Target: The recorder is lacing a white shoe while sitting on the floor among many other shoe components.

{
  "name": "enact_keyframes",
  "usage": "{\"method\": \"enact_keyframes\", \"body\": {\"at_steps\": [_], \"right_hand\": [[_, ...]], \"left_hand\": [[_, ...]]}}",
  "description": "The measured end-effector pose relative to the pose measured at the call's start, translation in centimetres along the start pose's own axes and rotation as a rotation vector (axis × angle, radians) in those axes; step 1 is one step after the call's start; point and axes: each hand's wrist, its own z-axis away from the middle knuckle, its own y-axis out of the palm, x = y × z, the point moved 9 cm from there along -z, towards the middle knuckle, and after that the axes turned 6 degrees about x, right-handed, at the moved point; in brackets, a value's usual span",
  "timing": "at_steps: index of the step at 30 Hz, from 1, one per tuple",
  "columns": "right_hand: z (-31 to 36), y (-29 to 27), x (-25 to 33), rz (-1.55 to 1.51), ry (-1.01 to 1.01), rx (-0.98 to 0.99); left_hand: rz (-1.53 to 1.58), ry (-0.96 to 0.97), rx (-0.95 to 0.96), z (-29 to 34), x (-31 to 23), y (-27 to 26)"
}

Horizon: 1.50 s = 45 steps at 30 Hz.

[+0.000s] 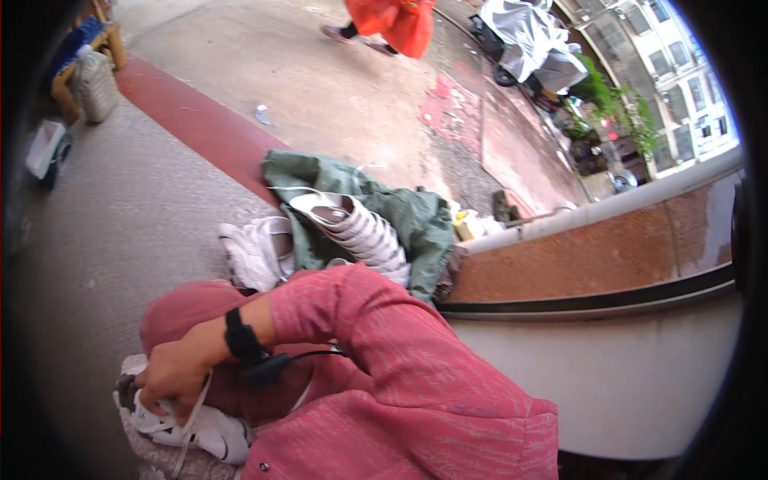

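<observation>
My right hand [182,372], with a black strap at its wrist, reaches down from the pink sleeve at the lower left. Its fingers are curled at the opening of a white lace-up shoe [220,434], closed on its upper part. A loose white shoelace [202,400] hangs beside the fingers and trails down over the shoe. Under the shoe lies a pale, speckled cloth [152,448]. My left hand does not show. Past my knee [188,308], another white shoe [254,252] rests beside a row of nested white shoes [364,238] on a green cloth sack [316,168].
To my right runs a low wall [592,244] with a pale ledge. At the far left stand a plastic jug [96,84] and a wooden chair [116,44]. A person in orange [392,24] is ahead; a silver-covered vehicle [532,40] is at the far right.
</observation>
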Motion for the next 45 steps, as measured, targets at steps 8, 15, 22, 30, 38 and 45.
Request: {"method": "enact_keyframes", "body": {"at_steps": [8,15,22,30,38,45], "right_hand": [[-0.8,0.6,-1.1,-0.068,0.075,0.079],[-0.7,0.1,-0.3,-0.072,0.046,0.024],[-0.2,-0.7,0.3,-0.109,0.000,-0.020],[-0.9,-0.7,0.9,-0.138,0.045,0.013],[-1.2,-0.1,0.7,-0.164,0.067,0.008],[-1.2,0.2,0.8,-0.250,0.155,0.026]], "left_hand": [[-0.016,-0.158,0.162,1.9,5.8,1.9],[-0.083,-0.203,0.197,3.2,8.7,1.1],[-0.182,-0.152,0.119,4.0,9.4,-2.5],[-0.256,-0.126,0.090,5.6,11.6,-5.8],[-0.326,-0.106,0.051,7.7,12.3,-8.4],[-0.410,-0.096,0.033,8.4,10.9,-10.4]]}}
